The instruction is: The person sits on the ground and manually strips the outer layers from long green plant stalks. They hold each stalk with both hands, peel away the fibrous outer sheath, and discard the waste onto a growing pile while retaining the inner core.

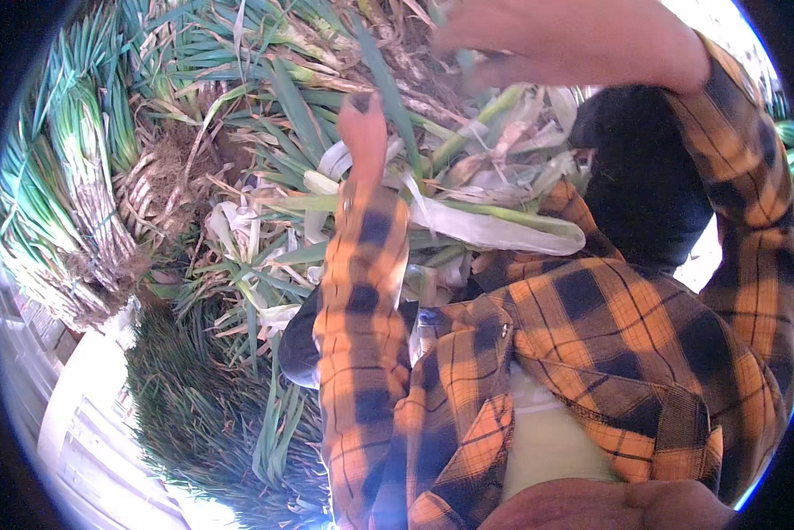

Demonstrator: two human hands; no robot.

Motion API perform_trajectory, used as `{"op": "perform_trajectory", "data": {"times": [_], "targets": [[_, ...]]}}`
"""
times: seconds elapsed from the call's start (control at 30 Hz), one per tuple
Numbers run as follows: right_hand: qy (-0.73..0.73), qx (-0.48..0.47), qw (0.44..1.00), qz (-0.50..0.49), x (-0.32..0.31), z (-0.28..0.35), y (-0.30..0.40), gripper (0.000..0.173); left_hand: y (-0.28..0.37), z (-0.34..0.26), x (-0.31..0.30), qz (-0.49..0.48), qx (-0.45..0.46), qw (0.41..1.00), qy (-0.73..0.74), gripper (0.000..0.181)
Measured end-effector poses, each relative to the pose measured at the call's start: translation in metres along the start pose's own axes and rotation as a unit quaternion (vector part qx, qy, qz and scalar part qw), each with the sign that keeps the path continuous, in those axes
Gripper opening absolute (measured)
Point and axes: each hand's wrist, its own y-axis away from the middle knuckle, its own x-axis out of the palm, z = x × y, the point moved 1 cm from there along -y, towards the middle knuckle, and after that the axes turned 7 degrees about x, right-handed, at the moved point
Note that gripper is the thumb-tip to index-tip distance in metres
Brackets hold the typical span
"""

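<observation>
My left hand (363, 129) reaches over a heap of green onion leaves and husks (304, 119); its fingers look curled, but what lies in them cannot be told. Beside it a long green leaf (393, 99) slants downward. My right hand (542, 43) is raised at the top right, blurred, above root ends and pale stems, and its fingers are not clear. Between the forearms a pale, peeled onion sheath (496, 228) lies bent across the pile. Dry husks (509, 142) are strewn below my right hand.
Bundled green onions with roots (95, 192) stand at the left, more roots (165, 172) beside them. Dense dark green foliage (218, 411) fills the lower left. Pale slatted boards (105, 457) show at the left rim. My dark trouser leg (642, 179) is at the right.
</observation>
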Motion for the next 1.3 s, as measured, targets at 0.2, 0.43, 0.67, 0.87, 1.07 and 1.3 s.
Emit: {"op": "perform_trajectory", "data": {"times": [0.2,0.43,0.67,0.87,1.07,1.3], "targets": [[0.096,0.059,0.992,0.051,-0.005,0.004,0.004,0.023,-0.049,0.08,0.021,-0.131,-0.151,0.978,-0.059,0.06],[0.056,0.137,0.988,0.047,-0.019,0.003,0.029,0.023,-0.093,0.076,-0.012,-0.021,-0.211,0.871,0.443,0.018],[0.089,0.006,0.996,-0.017,-0.013,0.004,0.018,0.022,0.014,0.001,-0.13,0.189,-0.101,0.665,0.715,0.014],[0.073,-0.018,0.995,-0.071,0.017,-0.017,0.005,0.026,0.091,-0.075,-0.09,0.198,-0.109,0.592,0.773,0.01],[-0.164,0.092,0.982,0.018,0.088,0.017,-0.042,0.058,0.159,-0.096,-0.127,0.248,0.0,0.554,0.795,0.026],[-0.631,0.061,0.772,0.048,0.119,0.056,-0.071,0.046,0.202,-0.122,-0.111,0.264,0.014,0.625,0.735,0.025]]}}
